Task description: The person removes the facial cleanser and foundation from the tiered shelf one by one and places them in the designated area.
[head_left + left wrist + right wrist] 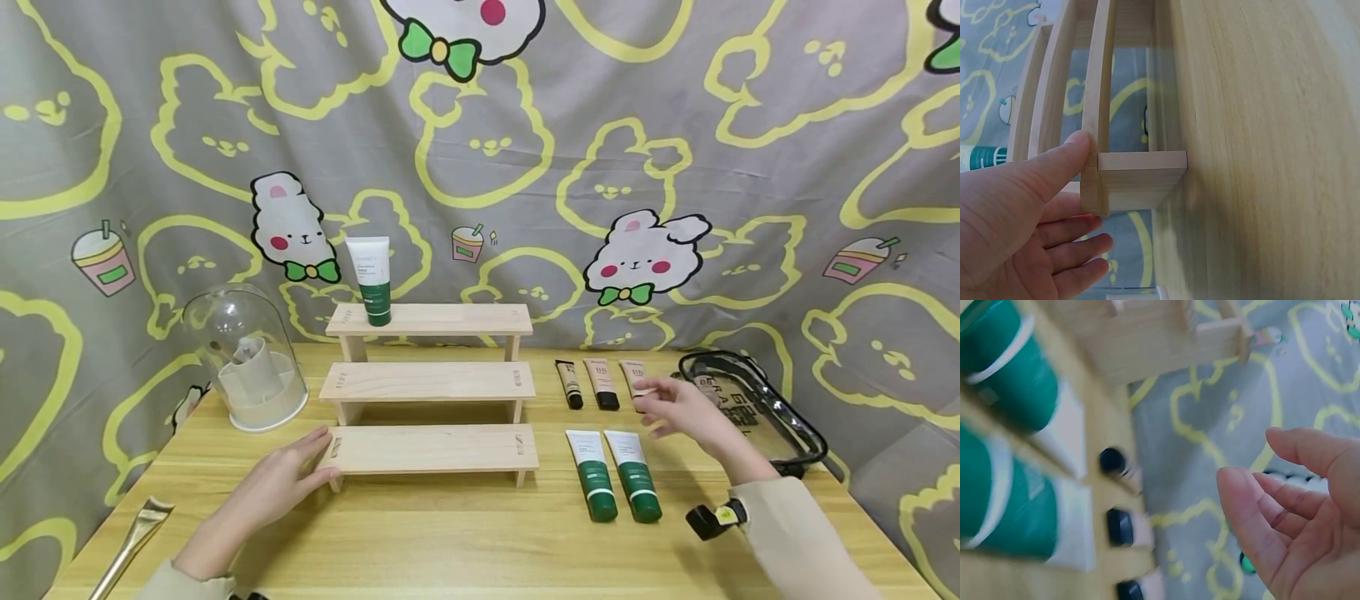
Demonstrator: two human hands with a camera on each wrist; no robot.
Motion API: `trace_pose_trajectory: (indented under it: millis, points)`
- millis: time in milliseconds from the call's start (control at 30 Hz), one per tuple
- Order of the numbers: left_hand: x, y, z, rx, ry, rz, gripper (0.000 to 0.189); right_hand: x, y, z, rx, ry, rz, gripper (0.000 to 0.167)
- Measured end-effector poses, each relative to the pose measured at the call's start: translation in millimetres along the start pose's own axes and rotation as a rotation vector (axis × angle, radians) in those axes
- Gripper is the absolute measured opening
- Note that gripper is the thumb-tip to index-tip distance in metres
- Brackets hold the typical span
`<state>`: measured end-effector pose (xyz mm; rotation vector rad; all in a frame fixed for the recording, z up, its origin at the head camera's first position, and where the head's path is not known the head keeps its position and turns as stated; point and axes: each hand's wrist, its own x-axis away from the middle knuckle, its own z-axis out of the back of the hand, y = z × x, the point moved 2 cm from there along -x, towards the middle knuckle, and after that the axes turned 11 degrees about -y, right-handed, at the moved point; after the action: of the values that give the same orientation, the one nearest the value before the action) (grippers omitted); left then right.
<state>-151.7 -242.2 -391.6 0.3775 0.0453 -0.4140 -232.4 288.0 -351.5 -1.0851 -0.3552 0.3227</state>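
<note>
On the wooden table (465, 533), a three-tier pale wood shelf (431, 383) stands centrally, one green-capped tube (372, 279) upright on its top step. Left hand (281, 483) rests against the bottom step's left end, fingers relaxed; the left wrist view alone shows its thumb (1054, 162) pressing the plank edge. Right hand (686, 410) hovers, fingers loosely spread, over three small beige tubes (602, 383); two green tubes (615, 475) lie nearer. Head view alone shows a clear dome (243, 354).
</note>
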Motion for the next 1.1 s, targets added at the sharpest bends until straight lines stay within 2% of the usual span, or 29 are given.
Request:
trace_pose_trajectory:
  millis: [267,400,600,933,1100]
  points:
    - [0.4,0.5,0.4,0.003,-0.008,0.006,0.055,-26.3,-54,-9,0.081,-0.001,0.105,0.047]
    - [0.4,0.7,0.6,0.004,-0.006,0.004,0.055,-44.5,-75,-17,0.101,-0.001,0.164,0.046]
    - [0.4,0.3,0.5,0.004,-0.003,0.001,0.055,-72.6,-102,-31,0.116,-0.007,0.202,0.044]
    - [-0.2,-0.7,-0.2,0.003,-0.005,0.007,0.055,-115.7,-141,-61,0.093,-0.025,0.245,0.037]
    - [0.0,-1.5,-0.8,0.002,0.005,0.005,0.055,-134.6,-157,-76,0.022,-0.029,0.279,0.035]
